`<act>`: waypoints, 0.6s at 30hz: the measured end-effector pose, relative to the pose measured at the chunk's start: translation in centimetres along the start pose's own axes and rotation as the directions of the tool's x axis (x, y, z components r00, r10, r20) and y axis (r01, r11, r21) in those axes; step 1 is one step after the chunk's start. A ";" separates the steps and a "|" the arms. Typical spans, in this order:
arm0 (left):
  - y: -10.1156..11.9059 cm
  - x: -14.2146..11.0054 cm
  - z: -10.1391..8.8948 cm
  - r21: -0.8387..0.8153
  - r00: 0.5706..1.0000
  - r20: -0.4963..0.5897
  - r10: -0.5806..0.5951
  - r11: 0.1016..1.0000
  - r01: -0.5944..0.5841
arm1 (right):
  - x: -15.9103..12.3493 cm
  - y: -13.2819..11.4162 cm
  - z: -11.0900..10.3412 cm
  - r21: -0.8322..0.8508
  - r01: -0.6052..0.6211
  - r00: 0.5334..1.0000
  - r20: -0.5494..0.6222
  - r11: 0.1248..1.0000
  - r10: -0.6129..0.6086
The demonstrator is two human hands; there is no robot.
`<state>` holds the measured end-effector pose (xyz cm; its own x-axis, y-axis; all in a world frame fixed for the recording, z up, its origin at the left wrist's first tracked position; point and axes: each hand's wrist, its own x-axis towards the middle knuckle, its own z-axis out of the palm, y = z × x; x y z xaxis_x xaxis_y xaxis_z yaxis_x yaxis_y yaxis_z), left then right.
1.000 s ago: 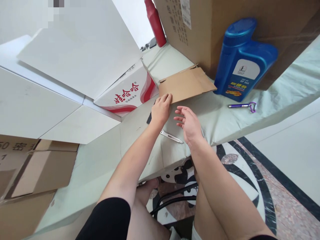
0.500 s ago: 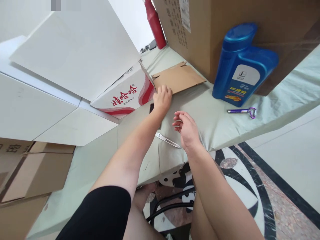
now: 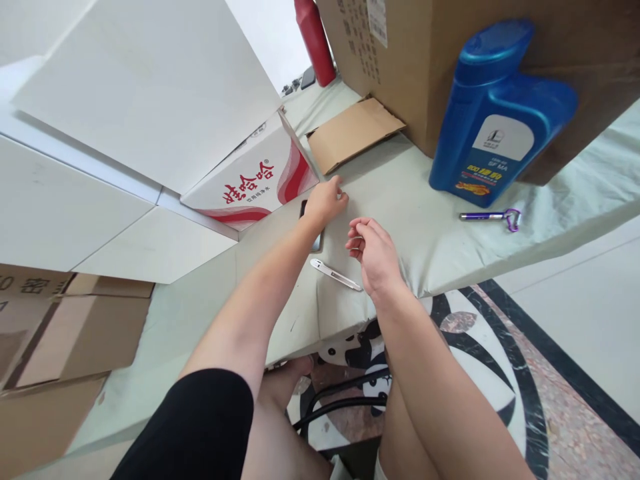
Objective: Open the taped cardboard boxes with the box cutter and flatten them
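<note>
A flat brown cardboard box (image 3: 355, 133) lies on the cloth-covered table, against the larger carton. Just in front of its near edge is my left hand (image 3: 326, 200), knuckles up, its thumb apart from the loosely bent fingers and nothing in it. Partly under that wrist lies a dark phone-like object (image 3: 318, 244). My right hand (image 3: 374, 255) hovers at the table's front with fingers half curled and apart, holding nothing. A white utility knife (image 3: 335, 274) rests between my forearms, its tip close to my right wrist.
A blue oil bottle (image 3: 493, 127) stands at the right before a big carton (image 3: 387, 67); a purple pen-like tool with a carabiner (image 3: 490, 217) lies near it. White boxes (image 3: 150, 87) and a red-and-white carton (image 3: 260, 183) stand left. A red bottle (image 3: 316, 43) is behind.
The flat cardboard box has slid a little farther back and turned slightly. My left hand, touching it before, has let go and sits just short of it. My right hand has barely moved.
</note>
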<state>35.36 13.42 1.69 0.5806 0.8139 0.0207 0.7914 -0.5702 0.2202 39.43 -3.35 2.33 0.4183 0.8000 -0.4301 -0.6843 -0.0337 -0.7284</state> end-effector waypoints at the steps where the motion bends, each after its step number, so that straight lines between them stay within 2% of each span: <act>1: -0.2 -1.2 -0.2 -0.070 1.000 -0.028 0.010 0.997 -0.012 | -0.1 0.0 0.0 -0.006 0.000 1.000 0.002 1.000 0.000; 5: -2.0 -7.6 -1.6 -0.380 0.994 -0.113 0.010 0.924 -0.052 | -0.3 0.1 0.0 -0.025 0.007 1.000 0.014 1.000 -0.007; 7: -3.5 -11.1 -2.2 -0.578 0.990 -0.114 -0.088 0.816 0.006 | -0.3 0.2 0.1 -0.040 0.013 1.000 0.025 0.999 -0.012; 8: -4.3 -12.8 -2.3 -0.696 0.982 -0.089 -0.166 0.715 0.058 | -0.4 0.3 0.2 -0.052 0.015 0.999 0.031 0.999 -0.014; 10: -6.1 -15.8 -2.4 -0.911 0.946 0.001 -0.325 0.390 0.135 | -0.5 0.7 0.5 -0.086 0.017 0.999 0.050 0.996 -0.013; 12: -7.8 -18.4 -2.2 -0.982 0.914 0.148 -0.378 0.056 0.182 | -0.7 1.4 0.9 -0.135 0.022 0.997 0.077 0.991 -0.012; 13: -8.5 -19.4 -2.0 -0.980 0.901 0.200 -0.385 -0.066 0.189 | -0.8 1.7 1.0 -0.166 0.027 0.996 0.093 0.986 -0.012; 15: -9.9 -21.2 -1.6 -0.950 0.880 0.290 -0.377 -0.225 0.217 | -1.0 2.4 1.3 -0.240 0.044 0.992 0.123 0.970 -0.014; 18: -11.3 -23.0 -0.8 -0.916 0.870 0.350 -0.347 -0.321 0.240 | -1.5 3.5 1.2 -0.377 0.104 0.986 0.162 0.921 -0.045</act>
<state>12.90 1.20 -0.45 0.2975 0.8672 -0.3993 -0.2898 0.4805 0.8277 35.72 -3.94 1.11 0.3464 0.8871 -0.3050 -0.3618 -0.1737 -0.9159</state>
